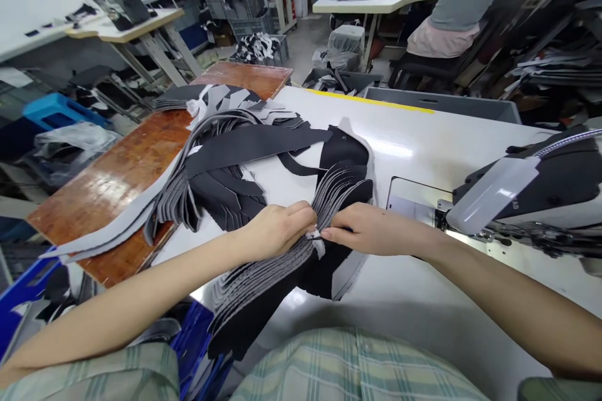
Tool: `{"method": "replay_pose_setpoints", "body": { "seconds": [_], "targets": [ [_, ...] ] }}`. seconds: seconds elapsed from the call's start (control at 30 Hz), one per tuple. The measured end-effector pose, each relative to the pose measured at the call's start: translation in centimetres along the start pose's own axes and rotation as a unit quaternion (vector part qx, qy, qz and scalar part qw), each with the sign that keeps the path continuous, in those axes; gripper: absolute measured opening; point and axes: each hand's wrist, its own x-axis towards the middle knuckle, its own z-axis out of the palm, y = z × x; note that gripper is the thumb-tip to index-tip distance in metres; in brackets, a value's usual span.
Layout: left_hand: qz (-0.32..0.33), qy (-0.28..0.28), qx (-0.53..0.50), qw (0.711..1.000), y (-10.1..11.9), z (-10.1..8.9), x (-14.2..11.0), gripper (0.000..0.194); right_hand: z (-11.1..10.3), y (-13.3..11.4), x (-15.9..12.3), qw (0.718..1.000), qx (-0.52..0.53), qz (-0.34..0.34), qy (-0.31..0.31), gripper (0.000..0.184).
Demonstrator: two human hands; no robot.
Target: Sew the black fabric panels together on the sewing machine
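Observation:
A thick stack of curved fabric pieces (263, 291), black on one face and grey at the edges, lies across the white table. A white strip (322, 247) crosses the stack at its narrow middle. My left hand (285, 229) is closed in a pinch on this strip from the left. From the right, my right hand (357, 225) pinches at the same spot, thumb and forefinger together. The fingertips nearly meet, so part of the strip is hidden. Under the stack and beyond it lie more black pieces (345, 147).
Left of the hands are loose dark strips (254, 144) and long grey strips (126, 219), partly over a brown wooden board (126, 166). A sewing machine (527, 194) stands at the right. Grey bins (442, 103) line the far edge. Another person (456, 6) sits at a table behind.

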Motion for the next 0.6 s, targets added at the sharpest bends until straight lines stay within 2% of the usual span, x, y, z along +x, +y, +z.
{"method": "replay_pose_setpoints", "body": {
  "seconds": [0.3,0.6],
  "targets": [
    [0.011,-0.004,-0.031,0.999,0.0,0.1,0.3,0.036,0.9,0.4,0.7,0.999,0.021,-0.028,0.027,0.042],
    [-0.015,0.016,-0.142,0.990,-0.2,0.0,0.0,0.028,1.4,1.3,0.1,0.997,0.037,-0.036,0.052,0.042]
  ]
}}
